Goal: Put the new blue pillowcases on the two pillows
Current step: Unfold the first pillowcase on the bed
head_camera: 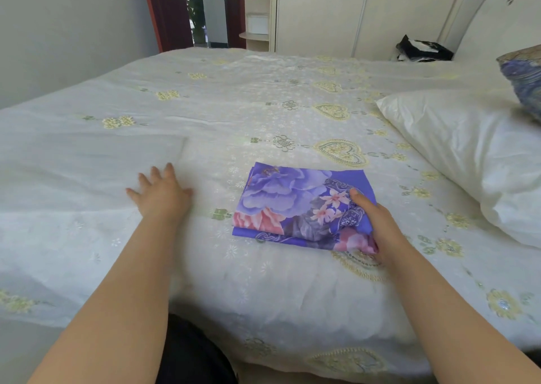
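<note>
Bedroom setting, and we're looking down across a wide bed (205,114) covered in a white quilt stitched with pale yellow hearts and little flowers, wardrobe doors and a dark red curtain at the far side. Front and centre on the quilt lies the folded stack of blue pillowcases (295,205), a neat rectangle printed with big lilac and pink blooms on a violet-blue ground, at least two layers showing at the near edge. The right hand (380,225) is on it now, thumb laid over the top of the near right corner and fingers curled under the edge, so that's a pinch on the cloth. The left hand (161,192) lies flat on the quilt well to the left, fingers spread and relaxed, holding nothing. Off to the right waits a bare white pillow (468,149), and beyond it, at the frame edge, a second pillow (524,82) in a blue patterned cover. This fabric looks thin, light and limp; it should flop open the instant it's lifted, so I'd say take one layer by its open hem with both hands and shake it out.
</note>
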`<state>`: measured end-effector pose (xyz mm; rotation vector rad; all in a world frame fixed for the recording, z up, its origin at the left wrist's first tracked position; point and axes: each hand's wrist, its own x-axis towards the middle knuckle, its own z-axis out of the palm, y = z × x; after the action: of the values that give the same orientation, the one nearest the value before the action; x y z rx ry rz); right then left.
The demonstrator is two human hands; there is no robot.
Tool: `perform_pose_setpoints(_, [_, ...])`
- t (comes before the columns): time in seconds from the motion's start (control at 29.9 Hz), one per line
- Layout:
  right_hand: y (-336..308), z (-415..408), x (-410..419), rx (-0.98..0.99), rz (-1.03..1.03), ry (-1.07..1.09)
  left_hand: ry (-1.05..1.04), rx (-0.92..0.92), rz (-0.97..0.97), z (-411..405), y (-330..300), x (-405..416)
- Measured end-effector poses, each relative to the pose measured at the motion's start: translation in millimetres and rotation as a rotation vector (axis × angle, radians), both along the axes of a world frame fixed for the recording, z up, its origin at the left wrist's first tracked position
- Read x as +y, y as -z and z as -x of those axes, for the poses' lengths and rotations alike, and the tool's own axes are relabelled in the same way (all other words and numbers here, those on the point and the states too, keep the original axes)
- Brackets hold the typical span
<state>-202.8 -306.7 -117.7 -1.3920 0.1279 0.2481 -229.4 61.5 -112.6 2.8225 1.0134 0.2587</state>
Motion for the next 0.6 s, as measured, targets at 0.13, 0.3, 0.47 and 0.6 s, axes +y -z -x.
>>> perform_pose_setpoints(0.13, [-28.5, -6.1, 17.7, -0.091, 0.072, -0.086, 0.285, -0.177, 0.104, -2.6, -14.9, -44.4])
perform_pose_setpoints(0.3, [-64.4, -11.2, 62.9, -0.280, -0.099, -0.170, 0.312, -0.038, 0.817, 12.4, -27.0, -75.9])
perform_pose_setpoints(0.47, [-70.5, -23.9, 93.7, -0.323, -0.046, -0.179, 0.345, -0.729, 0.955, 24.4, -44.7, -52.3])
perform_pose_setpoints(0.6, [-65.9, -40.9, 148.4, -0.374, 0.066, -0.208, 0.145, -1.022, 0.448, 39.1, -61.6, -13.4])
